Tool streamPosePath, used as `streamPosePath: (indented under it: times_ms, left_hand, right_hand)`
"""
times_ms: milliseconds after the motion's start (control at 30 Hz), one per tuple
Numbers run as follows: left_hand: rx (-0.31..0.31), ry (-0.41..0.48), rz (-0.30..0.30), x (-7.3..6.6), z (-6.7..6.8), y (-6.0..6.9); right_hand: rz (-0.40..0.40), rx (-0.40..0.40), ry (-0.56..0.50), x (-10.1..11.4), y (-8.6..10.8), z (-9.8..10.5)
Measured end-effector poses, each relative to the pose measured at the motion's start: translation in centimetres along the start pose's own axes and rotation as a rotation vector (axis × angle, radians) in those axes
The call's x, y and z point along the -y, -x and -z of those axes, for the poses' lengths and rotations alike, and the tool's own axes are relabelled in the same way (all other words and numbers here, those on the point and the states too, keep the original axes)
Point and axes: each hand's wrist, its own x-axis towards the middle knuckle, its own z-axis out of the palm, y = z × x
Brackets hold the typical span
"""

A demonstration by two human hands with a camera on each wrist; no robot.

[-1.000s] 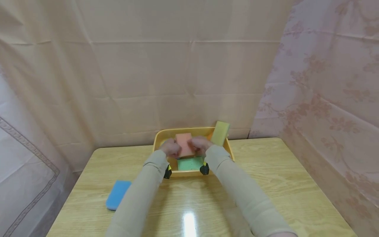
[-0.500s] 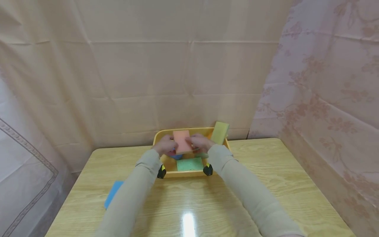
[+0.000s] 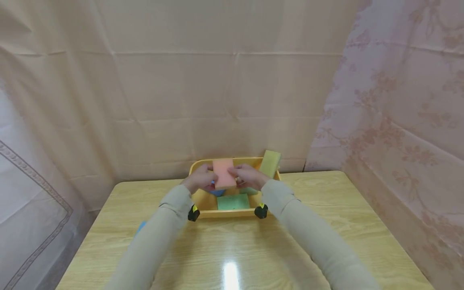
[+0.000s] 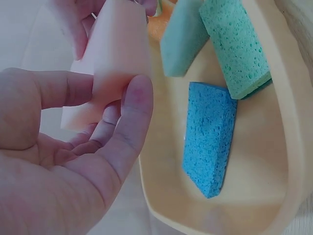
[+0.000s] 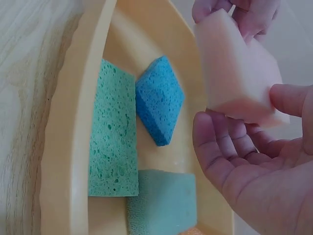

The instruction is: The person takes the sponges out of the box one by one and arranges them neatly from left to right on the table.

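Note:
A pink sponge (image 3: 223, 173) is held up over the yellow plastic bin (image 3: 226, 214). My left hand (image 3: 200, 178) pinches its left side between thumb and fingers. On the opposite side, my right hand (image 3: 250, 177) grips it the same way, as the right wrist view also shows. Below, a blue sponge (image 4: 209, 137) lies in the bin. Beside it is a porous green sponge (image 5: 113, 137), close to the near wall. A paler green sponge (image 5: 166, 200) sits further right, with a bit of something orange (image 4: 159, 22) partly hidden behind it.
A yellow-green sponge (image 3: 270, 163) leans out over the bin's back right corner. On the wooden table (image 3: 326, 209), a blue piece (image 3: 140, 226) is mostly covered by my left sleeve. A beige curtain (image 3: 174, 100) hangs right behind the table.
Both hands have raised the pink sponge slightly and shifted it a little left and back. The blue sponge beneath has come into sight, while my left sleeve now covers more of the blue piece on the table.

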Motion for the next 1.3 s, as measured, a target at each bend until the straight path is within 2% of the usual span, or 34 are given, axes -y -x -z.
streamPosePath:
  times_ms: [233,367,633,800,967,1300]
  left_hand:
    - [-0.01,0.001,-0.009,0.1,0.5,1.2]
    - [-0.004,0.014,-0.045,0.1,0.7,2.0]
    - [0.006,0.012,-0.074,0.3,1.1,3.6]
    - [0.01,-0.005,-0.091,0.8,1.4,4.5]
    - [0.04,-0.003,-0.117,1.3,1.5,5.4]
    - [0.027,0.0,-0.095,2.4,1.6,7.8]
  right_hand:
    - [0.03,0.027,0.045,0.3,1.0,-0.3]
    - [0.026,0.019,0.074,0.2,1.5,-0.6]
    - [0.014,0.034,0.016,0.2,3.0,-1.4]
    - [0.044,0.049,0.007,0.1,3.7,-1.9]
    - [0.082,0.074,0.013,-0.5,4.1,-2.2]
    - [0.138,0.087,0.082,-1.2,5.0,-3.6]
